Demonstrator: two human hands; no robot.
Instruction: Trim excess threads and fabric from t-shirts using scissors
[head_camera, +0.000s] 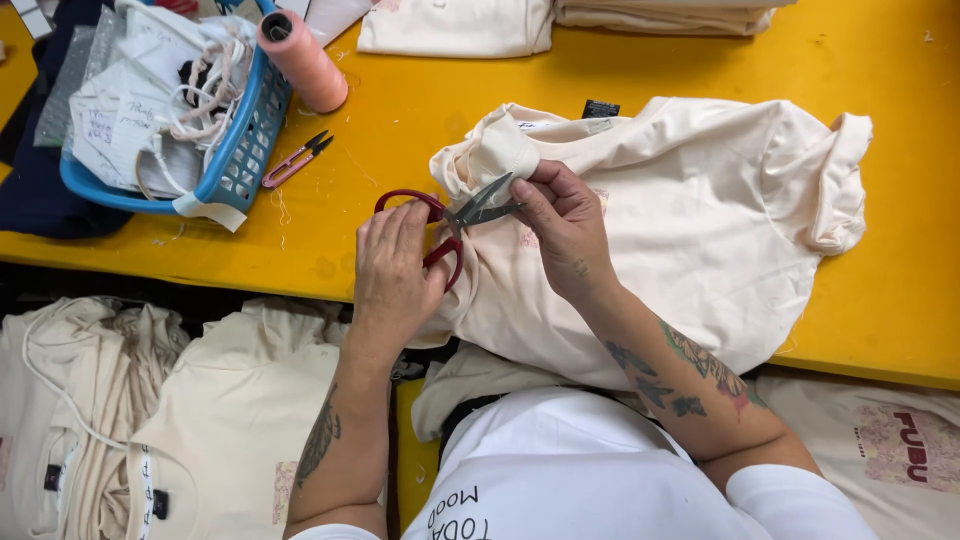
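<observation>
Left hand (395, 265) grips scissors (455, 222) at garment (690, 220).

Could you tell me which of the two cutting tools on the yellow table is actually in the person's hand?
The red-handled scissors, held in the left hand against the cream garment. The small pink thread snips lie untouched beside the blue basket.

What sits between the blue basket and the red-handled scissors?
In the head view, small pink thread snips lie on the yellow table between the blue basket and the red-handled scissors in the left hand.
</observation>
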